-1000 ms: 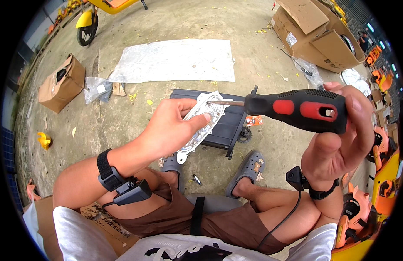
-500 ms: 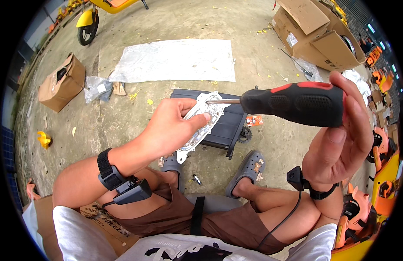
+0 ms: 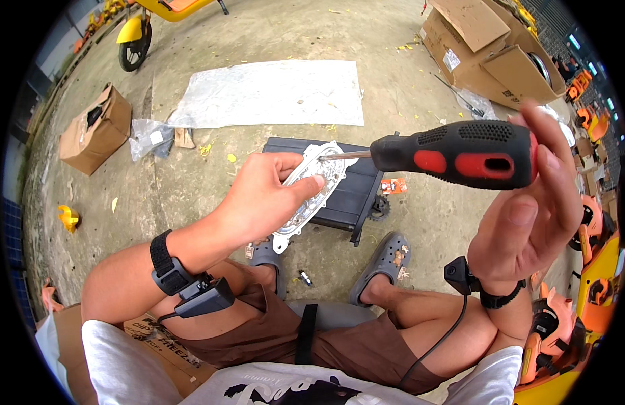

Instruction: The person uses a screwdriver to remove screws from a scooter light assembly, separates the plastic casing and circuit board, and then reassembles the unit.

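My left hand (image 3: 268, 199) grips an oblong pale metal cover (image 3: 331, 177) with lugs round its rim. The thumb lies across its inner face and the fingers are bent behind it. My right hand (image 3: 525, 219) is at the butt of a black-and-red screwdriver (image 3: 454, 156), its fingers curved round the handle's end and the thumb just below. The screwdriver lies nearly level, its shank pointing left. The tip meets the upper part of the cover; whether a screw sits there is too small to tell.
Below the cover, a black flat-topped stand (image 3: 349, 206) is on the concrete floor, beside a dark gear (image 3: 380, 208). Beyond lies a white sheet (image 3: 272, 94). Cardboard boxes stand left (image 3: 96, 131) and far right (image 3: 488, 50). Orange-yellow parts (image 3: 552, 324) line the right side.
The screwdriver handle has turned about its long axis, bringing its red patches round to the front. My right fingers have shifted slightly on its end. My left hand and the cover stay almost still.
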Available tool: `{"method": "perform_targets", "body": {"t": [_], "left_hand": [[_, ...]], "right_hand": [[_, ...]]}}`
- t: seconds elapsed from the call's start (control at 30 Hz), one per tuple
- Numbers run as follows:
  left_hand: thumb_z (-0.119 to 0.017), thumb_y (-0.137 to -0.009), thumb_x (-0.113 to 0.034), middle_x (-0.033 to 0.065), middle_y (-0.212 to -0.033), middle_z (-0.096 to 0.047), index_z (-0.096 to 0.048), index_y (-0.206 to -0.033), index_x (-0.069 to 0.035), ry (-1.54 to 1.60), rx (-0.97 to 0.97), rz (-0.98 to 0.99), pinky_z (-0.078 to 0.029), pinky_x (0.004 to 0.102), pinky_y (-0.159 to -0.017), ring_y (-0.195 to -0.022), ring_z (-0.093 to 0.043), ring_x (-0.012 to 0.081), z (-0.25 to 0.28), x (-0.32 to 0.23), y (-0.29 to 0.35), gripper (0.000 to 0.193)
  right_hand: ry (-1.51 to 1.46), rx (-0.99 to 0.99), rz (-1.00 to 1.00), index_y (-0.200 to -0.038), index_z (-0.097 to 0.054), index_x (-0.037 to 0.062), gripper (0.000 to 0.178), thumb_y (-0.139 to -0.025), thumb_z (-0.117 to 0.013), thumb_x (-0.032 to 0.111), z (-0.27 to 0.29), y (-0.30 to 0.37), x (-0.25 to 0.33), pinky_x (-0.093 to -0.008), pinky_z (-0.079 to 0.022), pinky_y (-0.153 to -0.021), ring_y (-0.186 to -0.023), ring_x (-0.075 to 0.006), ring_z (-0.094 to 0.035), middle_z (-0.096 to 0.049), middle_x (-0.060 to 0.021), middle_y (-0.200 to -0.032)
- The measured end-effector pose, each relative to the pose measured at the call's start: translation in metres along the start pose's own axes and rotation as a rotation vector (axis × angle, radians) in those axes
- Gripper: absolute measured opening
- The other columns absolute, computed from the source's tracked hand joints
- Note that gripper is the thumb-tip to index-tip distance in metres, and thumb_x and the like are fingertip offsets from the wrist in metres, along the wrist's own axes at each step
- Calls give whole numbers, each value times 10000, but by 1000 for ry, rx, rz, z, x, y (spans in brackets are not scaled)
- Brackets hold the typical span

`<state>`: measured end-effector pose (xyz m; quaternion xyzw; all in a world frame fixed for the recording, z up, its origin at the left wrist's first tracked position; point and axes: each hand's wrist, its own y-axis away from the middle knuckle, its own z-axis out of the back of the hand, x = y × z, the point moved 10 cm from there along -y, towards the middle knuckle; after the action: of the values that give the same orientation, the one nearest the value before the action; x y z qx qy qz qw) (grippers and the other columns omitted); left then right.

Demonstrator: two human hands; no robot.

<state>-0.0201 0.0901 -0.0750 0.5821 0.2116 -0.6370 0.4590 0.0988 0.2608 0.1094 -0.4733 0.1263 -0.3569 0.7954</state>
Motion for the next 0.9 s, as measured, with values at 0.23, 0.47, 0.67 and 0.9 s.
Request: {"method": "perform_targets", "body": {"t": [0.23, 0.47, 0.67, 0.9], "left_hand": [[-615, -917, -75, 21, -888, -679, -649, -1060, 58, -6, -3, 12, -464, 201, -587, -716, -569, 22, 1, -2, 2, 198], [-626, -911, -80, 16, -875, -676, -654, -1042, 58, 12, 1, -30, -457, 197, -579, -704, -563, 19, 0, -7, 1, 192], [-620, -913, -76, 19, -895, -678, -647, -1054, 63, 19, -1, 15, -464, 201, -605, -733, -569, 24, 0, 0, 1, 200], [-614, -915, -69, 21, -908, -678, -647, -1057, 67, -22, -2, 14, -464, 203, -616, -743, -568, 24, 1, -4, 3, 199]], "right_hand": [[-5, 64, 27, -1301, -386, 85, 401, -984, -518, 293, 0, -1, 3, -397, -497, -909, -1081, -321, -581, -493, -328, -1237], [-61, 25, 36, -1317, -350, 82, 383, -994, -487, 237, -4, 1, 6, -373, -527, -858, -1115, -341, -570, -471, -355, -1268], [-35, 60, 42, -1342, -357, 56, 414, -1007, -459, 276, -5, -1, 3, -371, -525, -849, -1097, -317, -572, -476, -343, -1270], [31, 161, -27, -1428, -369, 38, 506, -1022, -395, 339, -4, 8, -1, -400, -462, -954, -1124, -308, -563, -460, -322, -1327]]}}
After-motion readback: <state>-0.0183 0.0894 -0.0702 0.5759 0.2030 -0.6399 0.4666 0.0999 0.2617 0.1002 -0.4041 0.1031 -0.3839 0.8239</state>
